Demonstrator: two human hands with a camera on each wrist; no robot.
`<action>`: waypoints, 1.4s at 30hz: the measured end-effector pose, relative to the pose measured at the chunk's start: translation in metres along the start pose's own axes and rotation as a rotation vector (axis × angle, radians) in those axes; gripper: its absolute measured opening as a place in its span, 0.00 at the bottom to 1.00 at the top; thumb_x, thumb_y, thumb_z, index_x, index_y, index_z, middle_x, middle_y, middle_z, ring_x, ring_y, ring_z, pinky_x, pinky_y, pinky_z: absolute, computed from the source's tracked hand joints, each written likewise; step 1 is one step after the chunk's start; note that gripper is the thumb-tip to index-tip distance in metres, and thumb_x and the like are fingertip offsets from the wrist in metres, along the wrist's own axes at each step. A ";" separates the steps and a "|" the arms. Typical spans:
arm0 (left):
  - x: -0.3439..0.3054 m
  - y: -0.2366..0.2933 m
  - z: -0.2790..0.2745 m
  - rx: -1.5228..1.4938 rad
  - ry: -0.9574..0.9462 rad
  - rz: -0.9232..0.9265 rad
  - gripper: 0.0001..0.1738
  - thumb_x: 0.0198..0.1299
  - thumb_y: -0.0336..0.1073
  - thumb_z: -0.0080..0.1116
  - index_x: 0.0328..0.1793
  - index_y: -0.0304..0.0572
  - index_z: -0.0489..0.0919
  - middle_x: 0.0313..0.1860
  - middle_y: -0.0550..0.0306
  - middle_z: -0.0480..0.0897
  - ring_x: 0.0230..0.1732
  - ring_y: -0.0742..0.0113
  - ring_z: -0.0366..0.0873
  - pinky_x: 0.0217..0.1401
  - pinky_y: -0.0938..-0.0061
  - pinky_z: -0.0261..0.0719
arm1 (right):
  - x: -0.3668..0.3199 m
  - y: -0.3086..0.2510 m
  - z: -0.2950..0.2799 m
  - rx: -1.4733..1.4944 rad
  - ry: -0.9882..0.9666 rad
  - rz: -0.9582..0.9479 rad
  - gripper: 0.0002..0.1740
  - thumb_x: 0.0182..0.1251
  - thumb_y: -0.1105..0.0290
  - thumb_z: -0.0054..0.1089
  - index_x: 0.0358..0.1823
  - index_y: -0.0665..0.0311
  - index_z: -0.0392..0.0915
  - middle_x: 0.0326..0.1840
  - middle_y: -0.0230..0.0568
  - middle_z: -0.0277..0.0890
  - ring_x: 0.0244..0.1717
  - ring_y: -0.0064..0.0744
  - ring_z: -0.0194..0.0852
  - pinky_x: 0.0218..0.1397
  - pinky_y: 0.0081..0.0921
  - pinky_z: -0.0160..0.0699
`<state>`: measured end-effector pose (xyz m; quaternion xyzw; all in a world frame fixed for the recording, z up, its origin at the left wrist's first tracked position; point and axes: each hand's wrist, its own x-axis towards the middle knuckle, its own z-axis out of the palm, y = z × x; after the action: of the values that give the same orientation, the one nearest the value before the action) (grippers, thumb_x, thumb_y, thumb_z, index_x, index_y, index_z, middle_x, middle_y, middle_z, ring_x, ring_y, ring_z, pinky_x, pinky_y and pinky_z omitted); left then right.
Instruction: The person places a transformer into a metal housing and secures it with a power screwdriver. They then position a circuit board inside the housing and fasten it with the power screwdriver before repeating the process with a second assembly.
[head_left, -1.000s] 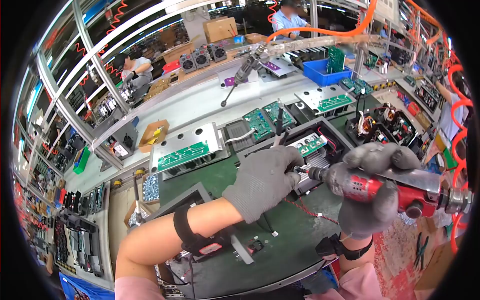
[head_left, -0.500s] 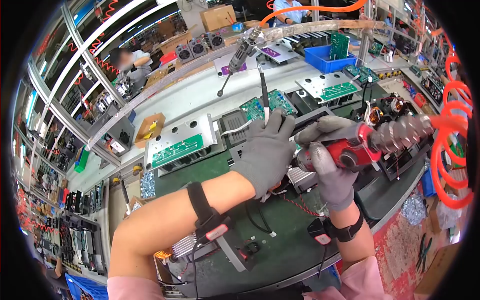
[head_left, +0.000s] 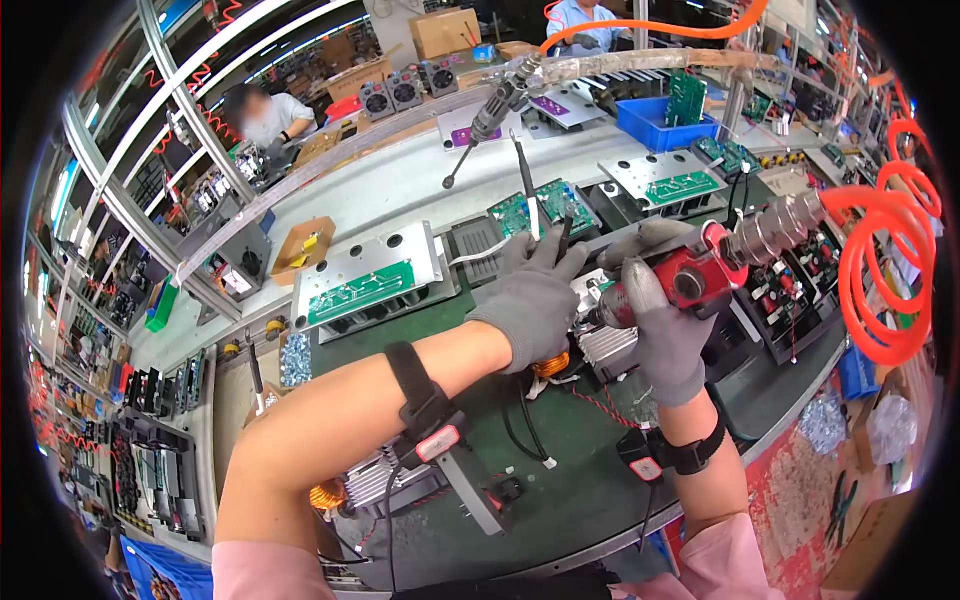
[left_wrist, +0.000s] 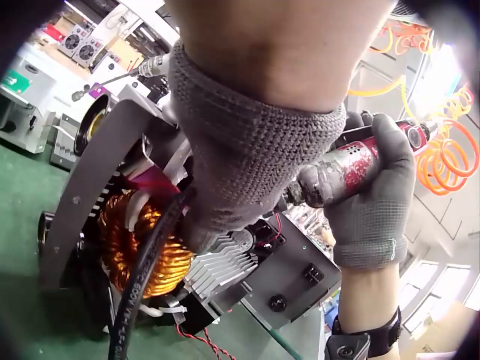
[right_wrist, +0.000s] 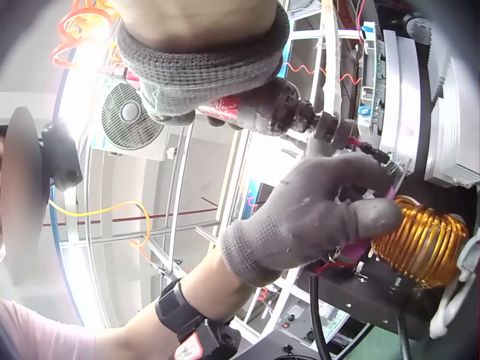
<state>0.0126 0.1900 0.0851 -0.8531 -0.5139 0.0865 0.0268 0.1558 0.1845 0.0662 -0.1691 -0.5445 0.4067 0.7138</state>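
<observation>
My right hand (head_left: 668, 335), in a grey glove, grips a red air screwdriver (head_left: 692, 282) with an orange coiled hose. In the right wrist view the driver's bit (right_wrist: 375, 154) reaches down to the edge of a metal-cased electronic unit. My left hand (head_left: 535, 305), also gloved, lies over the same unit, its fingers extended beside the bit. In the right wrist view its thumb (right_wrist: 379, 217) lies against a copper-wound coil (right_wrist: 420, 244). A finned heat sink (left_wrist: 221, 274) sits beside the coil. The screw point is partly hidden by my fingers.
Green circuit boards on metal plates (head_left: 360, 295) stand left of the unit. A second air driver (head_left: 490, 125) hangs above the bench. Another open unit (head_left: 790, 300) lies to the right, and loose cables (head_left: 525, 430) are in front. A blue bin (head_left: 655, 128) stands behind.
My right hand has moved left and turned the screwdriver, bringing its tip into the unit. My left hand has left the bit's tip, and its fingers are spread further over the unit.
</observation>
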 end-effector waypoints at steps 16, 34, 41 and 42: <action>0.009 -0.015 0.011 -0.232 0.199 0.004 0.12 0.51 0.34 0.59 0.41 0.40 0.84 0.64 0.57 0.68 0.60 0.50 0.70 0.56 0.62 0.78 | 0.026 0.000 0.024 -0.040 -0.025 0.053 0.16 0.56 0.81 0.63 0.47 0.67 0.75 0.39 0.33 0.79 0.38 0.19 0.77 0.40 0.22 0.78; -0.030 -0.007 -0.050 -0.202 -0.107 -0.083 0.19 0.54 0.49 0.60 0.45 0.43 0.82 0.49 0.50 0.79 0.52 0.51 0.76 0.56 0.61 0.75 | 0.064 0.031 0.037 -0.395 -0.187 0.139 0.15 0.51 0.67 0.68 0.36 0.66 0.75 0.29 0.33 0.78 0.29 0.20 0.73 0.35 0.24 0.74; -0.215 -0.076 -0.118 -0.350 0.520 -0.096 0.22 0.54 0.42 0.67 0.51 0.36 0.80 0.49 0.51 0.80 0.54 0.58 0.76 0.59 0.66 0.71 | 0.065 0.031 0.033 -0.174 -0.268 0.260 0.16 0.55 0.70 0.67 0.44 0.59 0.73 0.30 0.25 0.72 0.25 0.15 0.67 0.24 0.19 0.65; -0.244 -0.088 -0.113 -0.343 0.573 -0.236 0.22 0.54 0.42 0.67 0.52 0.37 0.80 0.50 0.51 0.80 0.54 0.59 0.76 0.60 0.67 0.71 | 0.064 0.034 0.030 -0.160 -0.252 0.200 0.19 0.57 0.71 0.66 0.49 0.60 0.72 0.34 0.28 0.73 0.28 0.18 0.70 0.27 0.19 0.69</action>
<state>-0.1555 0.0210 0.2369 -0.7694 -0.5878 -0.2476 0.0358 0.1197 0.2484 0.0949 -0.2266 -0.6406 0.4490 0.5802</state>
